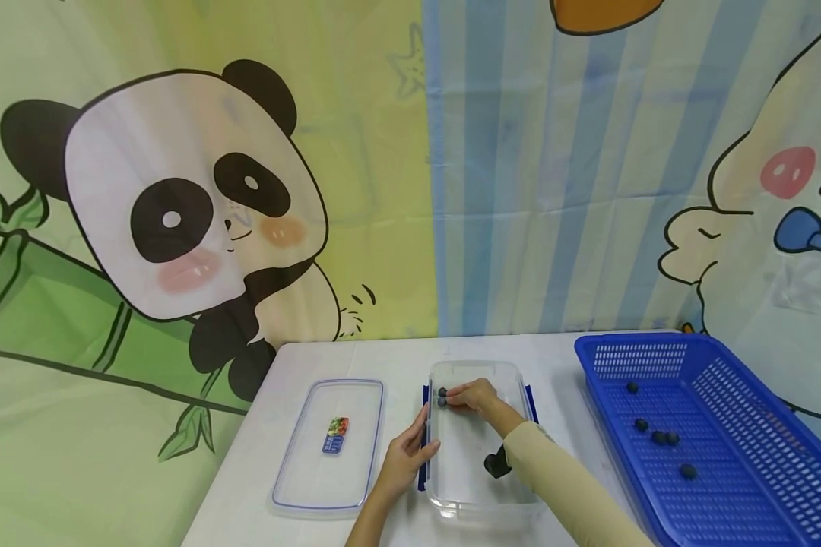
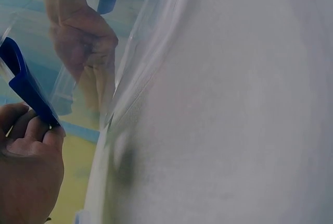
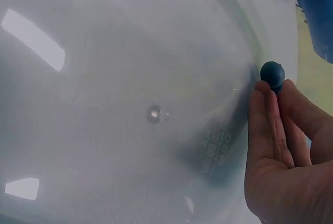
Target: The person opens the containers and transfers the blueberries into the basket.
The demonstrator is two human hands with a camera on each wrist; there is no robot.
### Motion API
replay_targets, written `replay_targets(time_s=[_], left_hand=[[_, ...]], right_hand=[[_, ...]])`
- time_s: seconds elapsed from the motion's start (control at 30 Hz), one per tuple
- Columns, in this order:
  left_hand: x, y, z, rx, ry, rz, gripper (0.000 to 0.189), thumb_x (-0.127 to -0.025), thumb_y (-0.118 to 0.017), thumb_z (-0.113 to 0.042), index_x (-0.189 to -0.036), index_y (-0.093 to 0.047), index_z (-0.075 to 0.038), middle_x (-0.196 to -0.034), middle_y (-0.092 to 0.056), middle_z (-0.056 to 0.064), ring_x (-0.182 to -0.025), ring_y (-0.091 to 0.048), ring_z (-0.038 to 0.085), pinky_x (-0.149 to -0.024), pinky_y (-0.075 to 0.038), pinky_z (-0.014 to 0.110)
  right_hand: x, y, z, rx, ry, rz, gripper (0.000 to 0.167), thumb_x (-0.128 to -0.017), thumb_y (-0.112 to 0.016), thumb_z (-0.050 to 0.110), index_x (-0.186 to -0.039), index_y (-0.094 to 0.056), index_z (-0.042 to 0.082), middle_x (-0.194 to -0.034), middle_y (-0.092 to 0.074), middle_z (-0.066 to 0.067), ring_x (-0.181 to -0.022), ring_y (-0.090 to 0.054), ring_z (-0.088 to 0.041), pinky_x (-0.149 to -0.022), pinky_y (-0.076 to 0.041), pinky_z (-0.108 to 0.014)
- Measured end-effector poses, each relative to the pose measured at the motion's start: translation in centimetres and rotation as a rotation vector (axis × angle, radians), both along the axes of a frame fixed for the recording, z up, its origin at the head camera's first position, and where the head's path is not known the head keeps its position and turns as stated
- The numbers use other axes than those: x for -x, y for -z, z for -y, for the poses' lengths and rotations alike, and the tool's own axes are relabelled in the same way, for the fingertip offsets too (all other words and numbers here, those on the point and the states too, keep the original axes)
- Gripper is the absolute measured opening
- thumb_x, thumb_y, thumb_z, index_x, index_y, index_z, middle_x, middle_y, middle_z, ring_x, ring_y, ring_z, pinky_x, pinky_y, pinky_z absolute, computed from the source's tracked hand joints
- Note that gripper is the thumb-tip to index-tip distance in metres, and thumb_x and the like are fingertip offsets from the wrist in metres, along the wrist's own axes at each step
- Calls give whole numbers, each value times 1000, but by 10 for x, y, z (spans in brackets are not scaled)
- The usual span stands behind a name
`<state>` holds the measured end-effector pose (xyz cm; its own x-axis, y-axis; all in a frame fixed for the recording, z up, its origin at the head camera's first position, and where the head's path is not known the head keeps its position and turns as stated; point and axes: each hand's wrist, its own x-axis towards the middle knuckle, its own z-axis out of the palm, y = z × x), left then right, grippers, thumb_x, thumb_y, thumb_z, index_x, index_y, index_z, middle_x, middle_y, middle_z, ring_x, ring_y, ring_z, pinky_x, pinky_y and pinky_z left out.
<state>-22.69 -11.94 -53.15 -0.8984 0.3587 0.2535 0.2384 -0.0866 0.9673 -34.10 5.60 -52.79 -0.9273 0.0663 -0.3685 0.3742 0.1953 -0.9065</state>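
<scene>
A clear plastic box [image 1: 472,486] with blue side latches [image 1: 422,456] stands on the table. My left hand [image 1: 404,456] holds its left side, fingers curled by the blue latch in the left wrist view. My right hand [image 1: 477,396] is inside the box near the far left corner, pinching a small dark blue blueberry [image 1: 442,402] between thumb and fingertips. Another blueberry [image 1: 442,392] lies just beyond it, at the left wall; in the right wrist view this round blueberry [image 3: 272,73] shows above the fingertips, and the pinched one is mostly hidden.
A clear lid [image 1: 321,486] with a blue seal and a colourful label [image 1: 336,435] lies left of the box. At the right stands a blue perforated basket [image 1: 725,456] with several blueberries [image 1: 665,437] inside. A printed curtain [image 1: 383,190] hangs behind the table.
</scene>
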Motion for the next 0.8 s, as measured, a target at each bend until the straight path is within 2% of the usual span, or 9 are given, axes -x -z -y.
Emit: replay_targets(time_s=[0.4,0.53,0.67,0.8], left_hand=[[0,-2,0,29,-15,1,63,-90,-57,-4,-142,-22,6,-149,-15,20,-134,-18,32,-107,-22,31],[0,-2,0,35,-21,2,63,-90,-57,-3,-142,-23,5,-148,-15,20,-134,-19,33,-106,-23,32],[0,-1,0,33,-25,3,63,-90,-58,-5,-142,-23,5,-148,-16,20,-134,-19,33,-106,-23,32],[-1,-1,0,23,-29,11,63,-90,-59,-6,-141,-24,6,-149,-16,19,-134,-19,32,-106,-23,28]], right_hand=[[-2,-1,1,55,-47,-11,22,-77,-72,-1,-98,-68,-9,-88,-69,-17,-78,-68,-23,-72,-57,-32],[-1,0,0,49,-52,-3,19,-75,-74,1,-93,-70,-6,-88,-69,-17,-77,-68,-22,-71,-57,-31],[-1,0,-4,76,-92,-19,17,-74,-75,2,-89,-71,-5,-86,-69,-18,-75,-68,-22,-67,-58,-31],[-1,0,-4,116,-93,14,23,-78,-70,-2,-99,-67,-9,-96,-67,-21,-85,-67,-26,-76,-56,-34]])
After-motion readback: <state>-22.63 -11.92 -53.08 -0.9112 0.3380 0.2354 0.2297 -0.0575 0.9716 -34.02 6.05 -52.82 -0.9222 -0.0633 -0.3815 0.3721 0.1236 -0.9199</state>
